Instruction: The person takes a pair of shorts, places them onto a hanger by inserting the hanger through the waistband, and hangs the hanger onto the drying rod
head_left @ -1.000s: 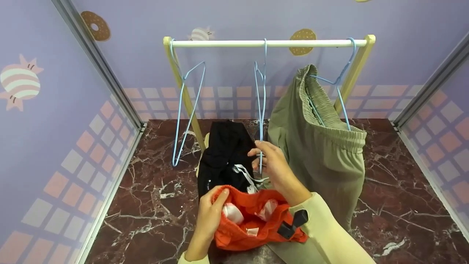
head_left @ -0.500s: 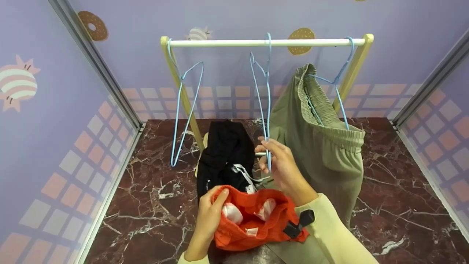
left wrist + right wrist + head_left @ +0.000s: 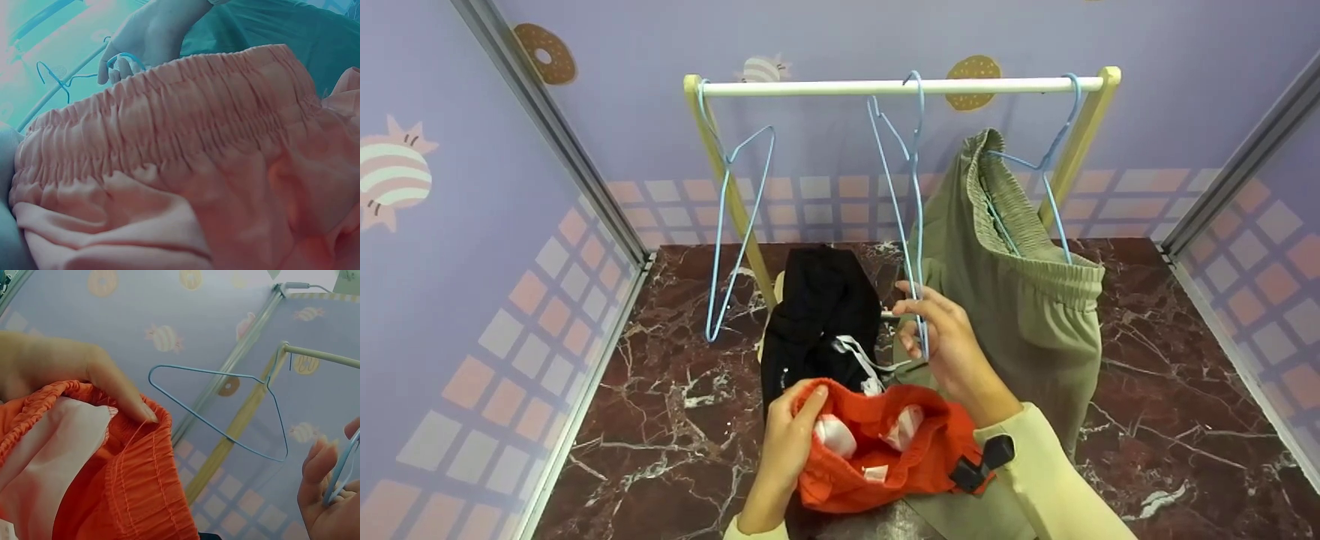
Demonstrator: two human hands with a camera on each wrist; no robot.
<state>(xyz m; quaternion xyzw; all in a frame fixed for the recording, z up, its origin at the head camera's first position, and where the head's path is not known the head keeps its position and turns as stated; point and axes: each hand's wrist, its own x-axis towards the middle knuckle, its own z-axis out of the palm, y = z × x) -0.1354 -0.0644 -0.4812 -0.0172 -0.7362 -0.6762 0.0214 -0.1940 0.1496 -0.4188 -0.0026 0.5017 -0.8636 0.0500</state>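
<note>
My left hand (image 3: 791, 435) grips the elastic waistband of an orange-red pair of shorts (image 3: 877, 480), thumb inside the rim. The waist opening faces up and shows white pocket lining and a small label. My right hand (image 3: 949, 345) holds the lower end of the middle blue wire hanger (image 3: 916, 225), fingers curled around the wire. That hanger's hook is up at the white rail (image 3: 825, 88), and its body tilts down toward me. In the left wrist view the gathered waistband (image 3: 169, 112) fills most of the picture, with the right hand beyond it.
Olive-green trousers (image 3: 1035, 330) hang from a blue hanger (image 3: 1069, 120) at the rail's right end. Another blue hanger (image 3: 720, 247) hangs bare at the left. Black clothing (image 3: 825, 300) with white drawstrings lies under the rack. Patterned walls enclose both sides.
My right hand has moved a little right and down, swinging the middle hanger's lower end with it. Its frame now shows wider. My left hand and the shorts stay in place.
</note>
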